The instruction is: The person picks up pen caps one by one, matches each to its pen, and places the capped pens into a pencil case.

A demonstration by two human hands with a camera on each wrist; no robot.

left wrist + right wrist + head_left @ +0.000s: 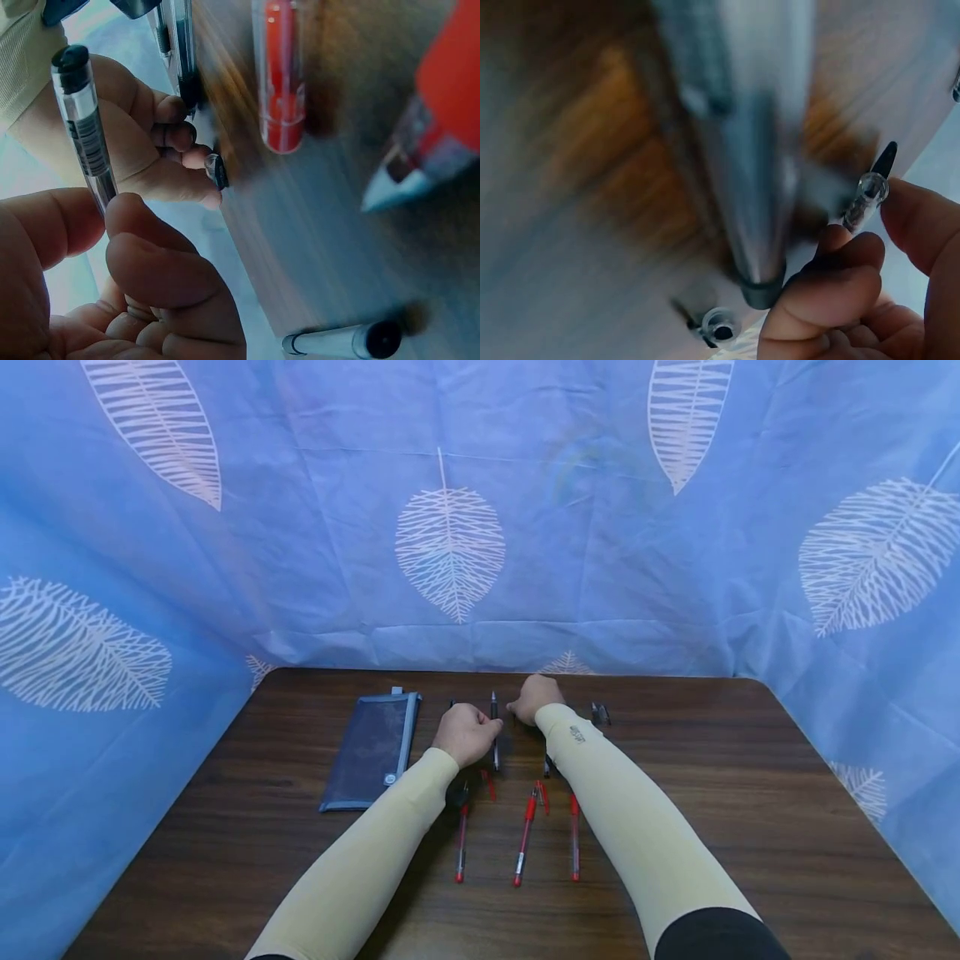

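Observation:
My left hand [468, 733] pinches a black pen [88, 146] by its clear barrel between thumb and fingertip, the black end sticking up in the left wrist view. In the head view the black pen [495, 752] points away from me. To the right and slightly farther back, my right hand [536, 697] holds a clear pen cap [866, 199] with a black clip between thumb and finger. Another black pen [547, 766] lies partly under the right forearm. A blurred clear pen barrel [761, 172] fills the foreground of the right wrist view.
A dark mesh pouch [367, 747] with blue edging lies left of the hands. Nearer me are three red pens, among them a middle red pen [527, 835], plus a red cap [488, 784] and another red cap [542, 797]. Black-clipped caps [600, 714] sit right of the right hand.

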